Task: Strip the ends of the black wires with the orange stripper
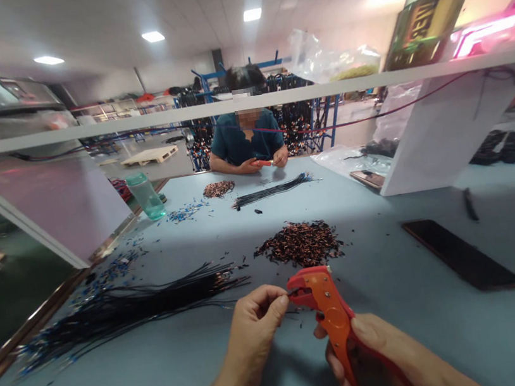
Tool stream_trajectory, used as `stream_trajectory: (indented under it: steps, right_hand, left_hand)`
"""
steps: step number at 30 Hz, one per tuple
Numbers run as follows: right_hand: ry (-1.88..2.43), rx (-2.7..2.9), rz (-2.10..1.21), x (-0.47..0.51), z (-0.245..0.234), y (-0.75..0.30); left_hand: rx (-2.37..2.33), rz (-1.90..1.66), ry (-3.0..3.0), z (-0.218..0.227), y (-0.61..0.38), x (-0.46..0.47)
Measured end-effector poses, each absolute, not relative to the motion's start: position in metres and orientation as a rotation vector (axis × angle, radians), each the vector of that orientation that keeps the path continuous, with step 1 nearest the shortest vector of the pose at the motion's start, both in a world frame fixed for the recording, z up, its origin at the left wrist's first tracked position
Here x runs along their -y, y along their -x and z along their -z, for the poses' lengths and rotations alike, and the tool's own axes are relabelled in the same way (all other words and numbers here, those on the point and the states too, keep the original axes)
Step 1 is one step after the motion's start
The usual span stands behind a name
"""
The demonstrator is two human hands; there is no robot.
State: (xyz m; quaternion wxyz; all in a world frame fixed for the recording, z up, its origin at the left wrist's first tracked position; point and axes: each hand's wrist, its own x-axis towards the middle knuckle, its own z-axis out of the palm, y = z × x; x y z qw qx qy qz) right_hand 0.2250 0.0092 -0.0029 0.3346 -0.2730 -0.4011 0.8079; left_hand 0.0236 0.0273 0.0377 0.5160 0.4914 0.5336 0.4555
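My right hand (378, 337) is wrapped round the handles of an orange and red wire stripper (335, 310), its head pointing up and to the left. Close to its jaws, my left hand (257, 324) pinches a thin black wire (292, 293) between thumb and forefinger. The wire's tip reaches into the jaw opening; whether the jaws bite on it I cannot tell. Left of my hands lies a bundle of long black wires (158, 301), with blue-tipped ends at the far left. Just beyond the stripper is a heap of short black and copper-coloured scraps (300, 243).
A dark phone (462, 253) lies at right. Small blue pieces (114, 267) are scattered at left near a green bottle (145, 196). Across the table a person (247, 137) holds an orange tool behind another wire bundle (276, 189). A white shelf (245, 101) spans above.
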Motion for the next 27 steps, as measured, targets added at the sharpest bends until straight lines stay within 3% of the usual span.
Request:
stream_trajectory:
  steps: [27]
  right_hand:
    - [0.875, 1.154, -1.994, -0.0050, -0.0021, -0.2232]
  left_hand:
    - [-1.259, -1.125, -1.202, -0.0369, -0.0226, -0.0262]
